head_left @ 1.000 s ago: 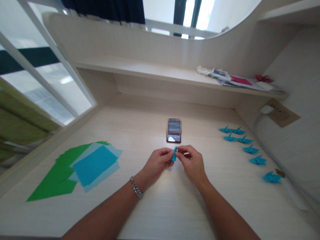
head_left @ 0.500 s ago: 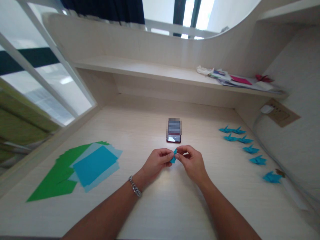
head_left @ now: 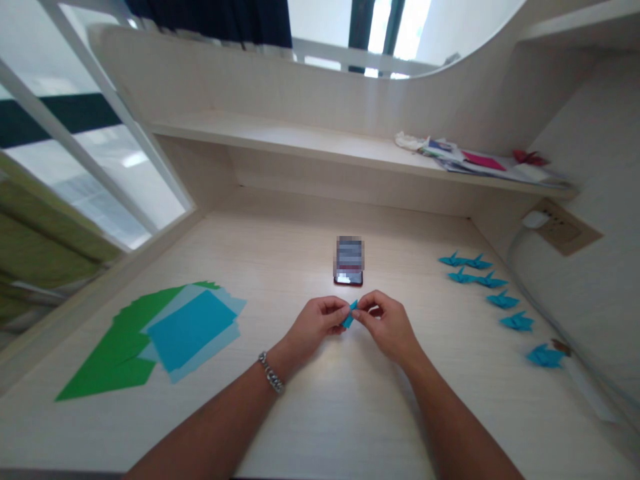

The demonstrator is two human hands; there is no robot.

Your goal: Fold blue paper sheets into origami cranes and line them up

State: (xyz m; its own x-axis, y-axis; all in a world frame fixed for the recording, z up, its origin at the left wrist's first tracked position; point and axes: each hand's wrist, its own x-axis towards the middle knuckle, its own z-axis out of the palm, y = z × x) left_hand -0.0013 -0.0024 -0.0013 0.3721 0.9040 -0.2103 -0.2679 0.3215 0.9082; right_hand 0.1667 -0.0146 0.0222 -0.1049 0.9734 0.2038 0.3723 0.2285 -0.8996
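A small folded piece of blue paper (head_left: 350, 314) is pinched between both hands just above the pale wooden desk (head_left: 320, 413). My left hand (head_left: 315, 327), with a metal bracelet on its wrist, grips the paper's left side with closed fingers. My right hand (head_left: 387, 325) pinches its upper right tip. A phone (head_left: 349, 261) lies flat on the desk just beyond the hands.
Blue sheets (head_left: 193, 328) lie on green sheets (head_left: 120, 347) at the left. Several finished blue paper cranes (head_left: 501, 300) run in a row along the right. A shelf (head_left: 480, 163) behind holds papers. A wall socket with a cable (head_left: 535, 220) is at the right.
The hands have stayed nearly in place, working the paper; the visible blue tip is smaller and lower between the fingers than a second ago.
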